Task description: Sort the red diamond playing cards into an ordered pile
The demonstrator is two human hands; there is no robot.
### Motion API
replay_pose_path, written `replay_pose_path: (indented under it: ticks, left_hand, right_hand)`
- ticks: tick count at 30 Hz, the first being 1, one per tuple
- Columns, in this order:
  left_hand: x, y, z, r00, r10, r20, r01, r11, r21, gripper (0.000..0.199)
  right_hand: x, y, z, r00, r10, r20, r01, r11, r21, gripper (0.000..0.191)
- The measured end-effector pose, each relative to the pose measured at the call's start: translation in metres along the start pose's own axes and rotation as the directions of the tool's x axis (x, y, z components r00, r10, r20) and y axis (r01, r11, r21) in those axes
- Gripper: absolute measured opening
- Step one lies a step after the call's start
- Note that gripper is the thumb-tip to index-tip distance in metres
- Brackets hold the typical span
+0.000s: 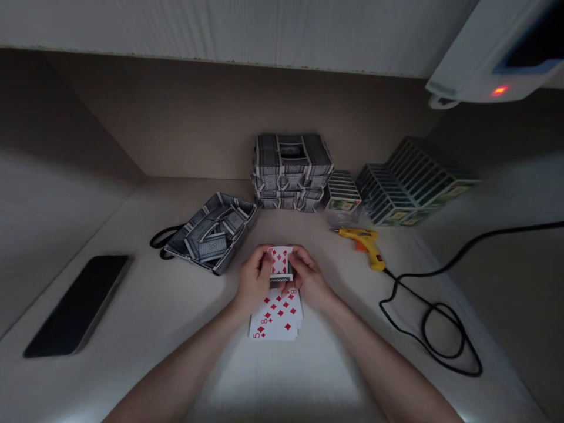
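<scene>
Pinching playing card [279, 260], apparently folded, by sides in left hand [254, 276] and right hand [312, 281], near loose card pile [277, 324].

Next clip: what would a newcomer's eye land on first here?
Probably the partly folded diamond playing card at the centre, held between the left hand and right hand, above a pile of loose cards. Next comes the bright yellow glue gun beyond the right hand, then the glowing red light on the pale device at upper right.
</scene>
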State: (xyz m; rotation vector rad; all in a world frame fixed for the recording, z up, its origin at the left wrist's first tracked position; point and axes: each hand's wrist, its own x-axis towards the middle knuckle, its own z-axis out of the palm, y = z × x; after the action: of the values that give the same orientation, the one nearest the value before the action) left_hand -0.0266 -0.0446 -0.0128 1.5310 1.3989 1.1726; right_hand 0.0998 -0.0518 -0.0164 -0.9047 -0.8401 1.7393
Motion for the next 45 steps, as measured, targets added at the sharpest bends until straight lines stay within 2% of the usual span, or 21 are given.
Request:
replay_pose_path:
  ticks: [6,11,19,22,25,28,30,32,35,38,39,45]
  left_hand:
    - [-0.001,-0.001,0.0,0.998,-0.068,0.018,0.069,0.991,-0.113,0.016]
    - [-0.002,0.002,0.001,0.99,-0.118,0.077,0.132,0.964,-0.232,0.013]
    - [-0.001,0.005,0.002,0.993,-0.076,0.091,0.095,0.969,-0.228,0.008]
    - [-0.001,0.006,0.001,0.996,-0.079,0.044,0.086,0.976,-0.199,0.008]
    - [-0.001,0.004,-0.001,0.997,-0.082,0.009,0.082,0.975,-0.206,0.011]
    - [0.0,0.0,-0.002,0.997,-0.073,-0.017,0.067,0.974,-0.218,0.012]
    - [0.0,-0.002,-0.002,0.998,-0.068,-0.009,0.065,0.974,-0.219,0.011]
    - [0.0,-0.003,-0.002,0.999,-0.049,0.0,0.048,0.979,-0.2,0.012]
    - [-0.004,-0.004,-0.003,0.999,0.04,0.012,-0.038,0.99,-0.138,0.014]
    - [-0.007,-0.005,-0.005,0.989,0.144,0.032,-0.141,0.986,-0.093,0.018]
    - [-0.008,-0.005,-0.005,0.986,0.163,0.038,-0.16,0.984,-0.082,0.018]
    - [-0.007,-0.006,-0.004,0.987,0.16,0.029,-0.158,0.986,-0.058,0.018]
  right_hand:
    - [0.002,0.002,-0.002,1.0,0.005,0.004,-0.005,1.0,-0.03,0.026]
    - [0.003,0.003,-0.003,1.0,0.005,-0.016,-0.006,0.998,-0.07,0.025]
    - [0.0,0.002,0.001,0.997,-0.033,-0.064,0.027,0.997,-0.079,0.016]
    - [0.001,0.001,-0.001,0.999,-0.01,-0.032,0.009,0.999,-0.037,0.015]
    - [0.001,-0.003,-0.004,0.996,0.061,0.068,-0.063,0.998,0.028,0.016]
    - [0.001,-0.009,-0.005,0.981,0.117,0.157,-0.136,0.984,0.117,0.021]
    - [0.002,-0.011,-0.007,0.969,0.171,0.181,-0.202,0.965,0.17,0.023]
    - [0.004,-0.011,-0.009,0.948,0.251,0.198,-0.288,0.939,0.188,0.032]
    - [0.006,-0.009,-0.015,0.884,0.388,0.262,-0.437,0.884,0.165,0.043]
    - [0.006,-0.009,-0.018,0.801,0.496,0.336,-0.562,0.816,0.134,0.039]
    - [0.005,-0.009,-0.018,0.787,0.511,0.347,-0.58,0.804,0.131,0.037]
    - [0.002,-0.012,-0.016,0.796,0.497,0.345,-0.564,0.817,0.123,0.039]
